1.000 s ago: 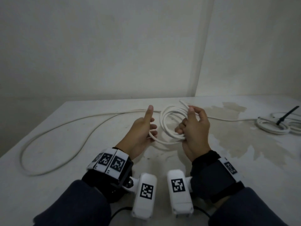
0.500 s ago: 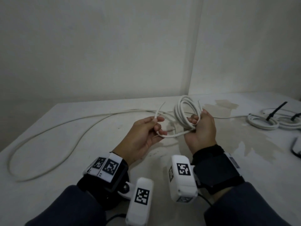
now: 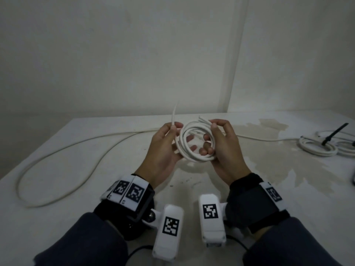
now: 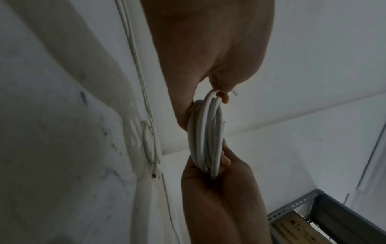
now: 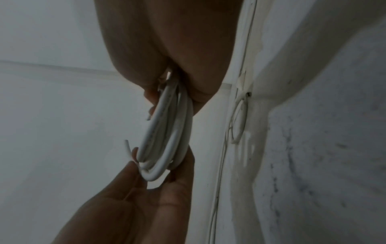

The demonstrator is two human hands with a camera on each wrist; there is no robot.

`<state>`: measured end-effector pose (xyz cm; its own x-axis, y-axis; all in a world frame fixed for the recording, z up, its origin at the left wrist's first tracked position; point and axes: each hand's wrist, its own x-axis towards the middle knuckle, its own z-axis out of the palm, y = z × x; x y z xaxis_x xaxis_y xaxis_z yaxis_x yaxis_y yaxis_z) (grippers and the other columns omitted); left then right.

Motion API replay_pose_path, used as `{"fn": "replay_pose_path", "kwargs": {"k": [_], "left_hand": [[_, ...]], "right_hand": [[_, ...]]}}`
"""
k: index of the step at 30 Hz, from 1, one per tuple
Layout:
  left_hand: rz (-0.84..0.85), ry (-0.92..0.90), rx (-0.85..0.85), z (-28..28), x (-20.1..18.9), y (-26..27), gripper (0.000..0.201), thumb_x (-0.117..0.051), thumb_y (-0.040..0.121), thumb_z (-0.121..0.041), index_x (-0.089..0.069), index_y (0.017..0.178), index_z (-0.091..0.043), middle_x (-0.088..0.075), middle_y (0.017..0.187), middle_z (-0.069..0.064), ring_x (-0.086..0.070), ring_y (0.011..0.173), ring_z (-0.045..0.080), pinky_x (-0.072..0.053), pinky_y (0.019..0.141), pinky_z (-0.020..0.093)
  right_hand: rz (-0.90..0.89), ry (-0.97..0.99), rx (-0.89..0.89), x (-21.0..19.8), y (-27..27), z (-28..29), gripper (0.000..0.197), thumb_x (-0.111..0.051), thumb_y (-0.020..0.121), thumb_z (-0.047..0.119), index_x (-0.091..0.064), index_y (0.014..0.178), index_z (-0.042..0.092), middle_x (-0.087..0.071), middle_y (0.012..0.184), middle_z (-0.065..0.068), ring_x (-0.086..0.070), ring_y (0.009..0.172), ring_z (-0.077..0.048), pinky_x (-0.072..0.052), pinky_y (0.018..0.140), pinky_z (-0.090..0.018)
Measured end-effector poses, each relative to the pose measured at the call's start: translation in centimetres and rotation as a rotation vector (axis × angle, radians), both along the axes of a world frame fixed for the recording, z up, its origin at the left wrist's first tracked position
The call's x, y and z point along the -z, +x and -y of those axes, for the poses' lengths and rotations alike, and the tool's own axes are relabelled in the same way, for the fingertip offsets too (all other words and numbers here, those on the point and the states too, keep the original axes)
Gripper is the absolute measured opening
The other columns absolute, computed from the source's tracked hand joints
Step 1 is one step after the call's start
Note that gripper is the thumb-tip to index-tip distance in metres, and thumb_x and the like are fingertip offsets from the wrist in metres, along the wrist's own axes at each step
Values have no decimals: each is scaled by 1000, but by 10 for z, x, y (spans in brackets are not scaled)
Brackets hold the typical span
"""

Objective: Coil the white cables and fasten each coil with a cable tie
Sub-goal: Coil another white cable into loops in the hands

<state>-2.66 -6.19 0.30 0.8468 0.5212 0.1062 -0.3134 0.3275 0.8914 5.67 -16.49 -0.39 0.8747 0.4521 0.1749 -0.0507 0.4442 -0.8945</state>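
A white cable coil (image 3: 194,143) of several loops hangs in the air between both hands above the table (image 3: 76,189). My left hand (image 3: 165,148) holds the coil's left side and pinches the free cable end (image 3: 173,116), which sticks upward. My right hand (image 3: 224,148) grips the right side, thumb over the top and fingers curled through the loops. The left wrist view shows the coil (image 4: 206,135) edge-on between the two hands. In the right wrist view the coil (image 5: 167,132) is also edge-on, its loose end (image 5: 127,147) poking out.
A long loose white cable (image 3: 57,160) loops across the table's left half and runs behind the hands. Two tied coils (image 3: 317,148) with black cable ties (image 3: 334,133) lie at the right edge. A stain (image 3: 269,156) marks the tabletop on the right.
The left hand has closed in on the coil and laid the last stretch of cable onto it. The coil now faces me flat, held from both sides, with the free end standing upward.
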Motion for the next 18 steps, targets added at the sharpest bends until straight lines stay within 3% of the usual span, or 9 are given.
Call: {"fn": "replay_pose_path", "kwargs": {"k": [4, 8, 11, 13, 18], "left_hand": [[46, -27, 118, 4, -2, -4, 26, -30, 103, -28, -52, 93, -18, -66, 91, 8, -66, 75, 18, -56, 71, 35], [55, -153, 38, 1, 0, 0, 25, -35, 103, -29, -58, 99, -19, -53, 65, 1, -51, 49, 9, -51, 54, 24], [28, -259, 7, -4, 1, 2, 22, -42, 101, -28, -62, 105, -19, -43, 55, -2, -40, 35, 5, -42, 41, 16], [17, -267, 44, -5, -1, 1, 25, -42, 99, -24, -64, 109, -17, -39, 49, -3, -34, 32, 5, -33, 35, 15], [-43, -191, 104, -3, -6, -4, 40, -31, 97, -14, -58, 127, -12, -52, 43, -5, -42, 30, 5, -35, 33, 13]], "right_hand": [[30, -44, -24, 0, -2, 0, 15, -42, 103, 18, -53, 92, 19, -46, 66, -7, -36, 37, -9, -35, 37, -18], [56, -41, -102, -1, -7, -1, 12, -42, 103, 18, -52, 96, 18, -48, 64, -7, -46, 41, -11, -42, 41, -21], [92, -51, -92, -1, -15, -7, 10, -42, 103, 19, -51, 100, 18, -51, 68, -9, -50, 44, -13, -45, 43, -23], [76, -58, -74, 1, -17, -10, 10, -42, 103, 19, -51, 100, 19, -53, 71, -10, -51, 45, -12, -45, 43, -22], [58, -76, -89, 6, -14, -10, 12, -46, 101, 16, -55, 94, 20, -60, 90, -18, -58, 72, -22, -48, 54, -27]]}}
